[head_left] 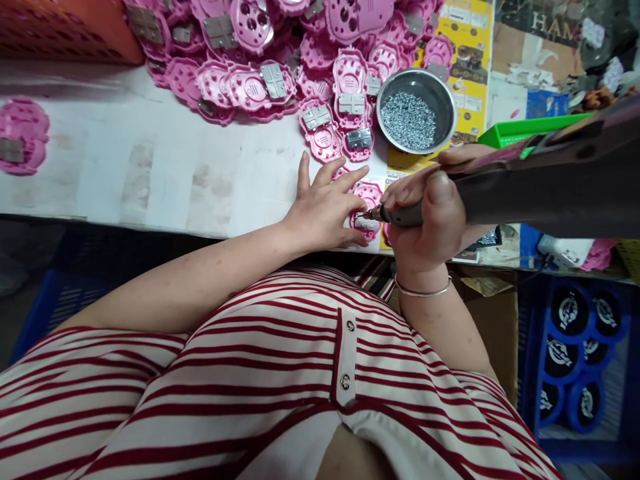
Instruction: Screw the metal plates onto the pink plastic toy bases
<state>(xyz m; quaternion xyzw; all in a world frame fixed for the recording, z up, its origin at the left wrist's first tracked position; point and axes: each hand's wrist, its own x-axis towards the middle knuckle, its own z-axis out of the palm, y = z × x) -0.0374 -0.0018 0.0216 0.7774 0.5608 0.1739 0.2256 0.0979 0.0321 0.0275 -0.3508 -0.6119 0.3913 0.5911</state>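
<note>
My left hand [325, 207] lies spread on the table, fingers apart, its index finger and thumb resting on the left side of a small pink plastic casing [369, 193] with a metal plate. Another pink piece shows partly beneath its other fingers. My right hand [433, 213] is wrapped round a dark power screwdriver [520, 193], tilted nearly flat. The tool's tip touches or hovers just over the casing near the plate; which one I cannot tell. Just beyond stands a metal bowl [453, 110] of small silvery screws [409, 121].
Many pink casings [255, 87] are heaped at the back, beside an orange basket [65, 30]. One pink casing [23, 133] lies far left. A green tray [535, 127] sits behind the screwdriver. Below the table at right, a blue crate [623, 427] holds round black-and-blue items.
</note>
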